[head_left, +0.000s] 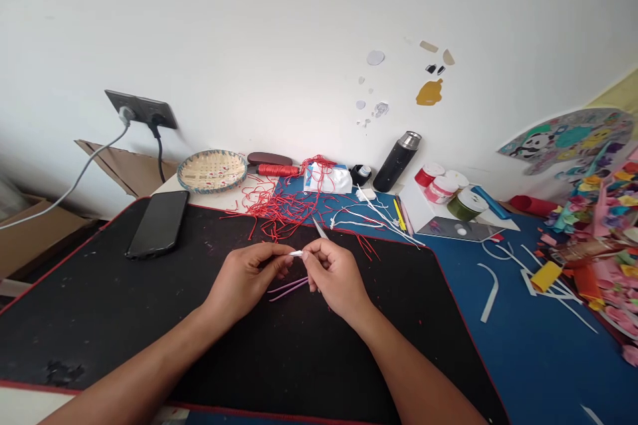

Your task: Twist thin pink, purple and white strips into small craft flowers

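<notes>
- L hand (244,281): fingers (282,255) pinched shut on small white strip (296,253)
- R hand (336,277): fingers (312,259) curled shut on silver tweezers (319,229), tips angled away, right by strip
- purple strips (289,289) just under hands, over black desk mat (100,319)
- phone (157,224) on mat, left
- red cord tangle (284,209) at mat's far edge
- woven basket (212,171), black thermos (396,163) farther back on surface (199,202)

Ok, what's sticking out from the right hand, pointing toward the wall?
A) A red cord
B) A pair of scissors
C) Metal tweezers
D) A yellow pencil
C: the slim tips of the metal tweezers project from the fingers of the right hand.
</notes>
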{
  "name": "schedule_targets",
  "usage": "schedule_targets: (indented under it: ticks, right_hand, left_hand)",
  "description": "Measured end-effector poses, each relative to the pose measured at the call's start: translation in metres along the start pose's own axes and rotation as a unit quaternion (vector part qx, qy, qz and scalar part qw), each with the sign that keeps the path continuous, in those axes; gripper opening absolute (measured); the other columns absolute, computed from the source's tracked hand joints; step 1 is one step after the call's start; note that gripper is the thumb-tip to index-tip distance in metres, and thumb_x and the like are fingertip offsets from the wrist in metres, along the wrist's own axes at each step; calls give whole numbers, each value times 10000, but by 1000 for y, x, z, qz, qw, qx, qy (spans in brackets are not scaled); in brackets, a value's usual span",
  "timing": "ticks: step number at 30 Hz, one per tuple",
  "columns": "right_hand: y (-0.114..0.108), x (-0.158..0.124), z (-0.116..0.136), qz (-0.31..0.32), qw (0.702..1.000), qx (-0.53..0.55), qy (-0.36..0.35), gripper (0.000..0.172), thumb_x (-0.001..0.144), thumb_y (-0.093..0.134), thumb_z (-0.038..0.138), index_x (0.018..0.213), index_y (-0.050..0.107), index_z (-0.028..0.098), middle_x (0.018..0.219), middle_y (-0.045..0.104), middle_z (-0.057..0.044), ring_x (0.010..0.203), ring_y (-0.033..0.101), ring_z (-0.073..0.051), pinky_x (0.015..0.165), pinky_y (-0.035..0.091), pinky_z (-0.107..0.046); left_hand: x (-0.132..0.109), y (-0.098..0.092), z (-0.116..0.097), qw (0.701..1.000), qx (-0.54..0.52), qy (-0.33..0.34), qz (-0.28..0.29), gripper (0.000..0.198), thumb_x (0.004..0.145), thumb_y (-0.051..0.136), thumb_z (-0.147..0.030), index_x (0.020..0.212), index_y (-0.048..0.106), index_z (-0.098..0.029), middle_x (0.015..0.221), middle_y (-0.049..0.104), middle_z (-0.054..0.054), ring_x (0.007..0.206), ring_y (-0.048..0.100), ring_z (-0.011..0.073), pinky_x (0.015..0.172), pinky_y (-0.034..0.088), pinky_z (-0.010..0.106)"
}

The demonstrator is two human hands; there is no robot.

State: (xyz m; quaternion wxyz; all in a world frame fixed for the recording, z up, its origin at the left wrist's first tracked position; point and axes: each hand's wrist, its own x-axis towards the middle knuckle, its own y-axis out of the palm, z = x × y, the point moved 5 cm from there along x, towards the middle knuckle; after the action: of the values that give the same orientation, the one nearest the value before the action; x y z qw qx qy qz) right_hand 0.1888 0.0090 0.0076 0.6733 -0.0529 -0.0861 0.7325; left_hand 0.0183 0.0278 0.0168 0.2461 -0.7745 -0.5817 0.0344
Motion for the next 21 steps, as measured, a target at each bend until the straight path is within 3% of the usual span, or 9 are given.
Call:
schedule_targets:
  ticks: [21]
  right_hand:
    - [-1, 1, -4, 11, 998, -27, 47, 123, 914, 561, 231, 844, 652, 186, 478, 560, 66, 386, 518, -95, 430, 379, -182]
  left_hand:
    - [1, 4, 10, 998, -12, -49, 23, 217, 925, 650, -367, 991, 808, -235, 774, 794, 4, 646, 747, 169, 634, 572, 230]
